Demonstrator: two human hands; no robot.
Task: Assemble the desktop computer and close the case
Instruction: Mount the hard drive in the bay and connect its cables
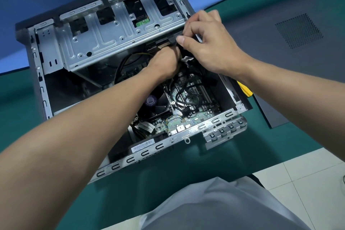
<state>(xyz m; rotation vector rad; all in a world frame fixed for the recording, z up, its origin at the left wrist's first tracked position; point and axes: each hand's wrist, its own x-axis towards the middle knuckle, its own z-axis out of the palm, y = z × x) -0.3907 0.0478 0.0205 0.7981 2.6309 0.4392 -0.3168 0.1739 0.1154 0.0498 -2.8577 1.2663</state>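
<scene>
The green tabletop (158,188) carries the whole job: the desktop case (186,133) lies on its side in the middle, wide open, and its grey side panel (280,52) sits flat on the right, well apart from where it belongs, so closing up is a long way off. Inside, the drive cage (104,39) runs along the far edge, with the motherboard (188,117) and CPU fan (158,102) nearer. Looks like we're at the cabling step. Both hands meet at the right end of the cage. The right hand (211,43) has its thumb and fingers (180,39) pinching a black connector (171,40) right at the cage's lower lip. The left hand (164,61) is just below it, knuckles up; its fingers are tucked out of sight among the cables, so I can't tell what they've got. My guess for the next move: line the plug up square with the drive's socket and push it straight home, without forcing it. A yellow-handled tool (245,89) waits just beside the case's right wall.
</scene>
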